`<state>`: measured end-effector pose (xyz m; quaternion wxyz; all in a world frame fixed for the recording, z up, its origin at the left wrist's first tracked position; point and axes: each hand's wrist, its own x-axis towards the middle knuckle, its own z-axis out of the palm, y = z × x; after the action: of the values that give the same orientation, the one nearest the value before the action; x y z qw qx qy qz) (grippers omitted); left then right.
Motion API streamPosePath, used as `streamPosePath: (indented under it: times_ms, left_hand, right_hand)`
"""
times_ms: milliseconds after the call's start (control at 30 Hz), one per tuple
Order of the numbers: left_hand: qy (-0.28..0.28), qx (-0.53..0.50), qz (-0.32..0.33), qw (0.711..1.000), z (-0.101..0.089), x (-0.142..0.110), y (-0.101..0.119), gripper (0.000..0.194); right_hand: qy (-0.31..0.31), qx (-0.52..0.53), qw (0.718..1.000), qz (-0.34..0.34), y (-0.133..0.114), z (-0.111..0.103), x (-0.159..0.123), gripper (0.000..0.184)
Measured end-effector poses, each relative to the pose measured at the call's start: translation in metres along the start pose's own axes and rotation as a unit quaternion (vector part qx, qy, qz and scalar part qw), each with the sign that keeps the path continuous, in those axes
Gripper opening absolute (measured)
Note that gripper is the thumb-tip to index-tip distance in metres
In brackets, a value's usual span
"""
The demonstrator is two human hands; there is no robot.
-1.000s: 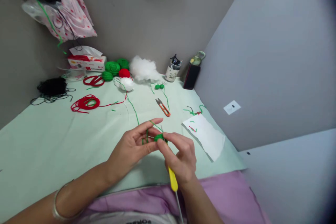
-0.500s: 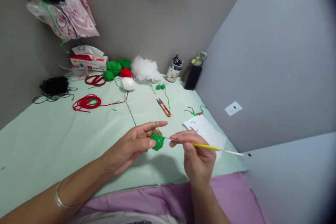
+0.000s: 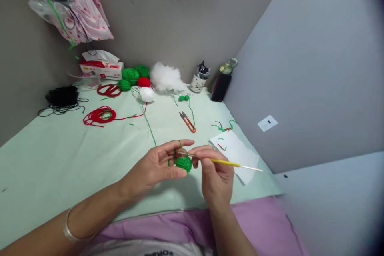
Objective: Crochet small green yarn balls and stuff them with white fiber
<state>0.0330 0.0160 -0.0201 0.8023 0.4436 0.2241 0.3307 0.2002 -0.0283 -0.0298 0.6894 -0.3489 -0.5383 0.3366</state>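
Between the thumb and fingers of my left hand (image 3: 162,162) is a small rounded green crochet piece (image 3: 184,164). Its index finger is stretched out, with green yarn (image 3: 152,132) looped over it and running back across the table. My right hand (image 3: 216,176) grips a crochet hook (image 3: 226,163) with a yellow handle, pen-style. The hook's thin metal tip lies just above the crochet piece, by the yarn at my left fingers; whether it has caught the yarn I cannot tell.
Orange thread snips (image 3: 188,122) lie beyond my hands, with white paper (image 3: 240,160) at right. Farther back are red scissors (image 3: 109,90), green yarn balls (image 3: 131,76), white stuffing (image 3: 166,78), a pen cup (image 3: 199,80) and a bottle (image 3: 223,82). Red yarn (image 3: 100,116) lies coiled at left.
My right hand has moved left, carrying the hook's tip over the crochet piece towards my left fingers. The crochet piece has turned and shifted slightly right.
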Motion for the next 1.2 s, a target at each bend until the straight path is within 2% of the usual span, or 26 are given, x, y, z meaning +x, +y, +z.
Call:
streamPosePath:
  times_ms: [100,233,367,700,800,1200]
  left_hand:
    - [0.040,0.050,0.020,0.998,0.000,0.000,0.001,0.066]
    - [0.064,0.099,0.036,0.992,0.001,-0.001,0.005,0.070]
    - [0.055,0.129,0.053,0.989,0.003,-0.002,0.010,0.063]
    - [0.054,0.189,0.033,0.980,0.000,-0.003,0.018,0.059]
    - [0.055,0.202,0.039,0.977,0.000,-0.004,0.018,0.058]
    - [0.066,0.227,0.033,0.971,0.001,-0.002,0.021,0.057]
  right_hand:
    - [0.001,-0.053,0.998,-0.026,0.001,0.000,0.001,0.016]
    - [-0.001,0.029,0.999,0.037,0.000,-0.003,0.004,0.013]
    - [-0.006,0.077,0.994,0.081,-0.001,-0.006,0.007,0.016]
    - [-0.102,0.021,0.992,0.069,-0.005,-0.018,0.014,0.024]
    - [-0.122,0.026,0.990,0.061,-0.007,-0.020,0.015,0.021]
    - [-0.169,-0.030,0.985,0.028,-0.009,-0.023,0.020,0.022]
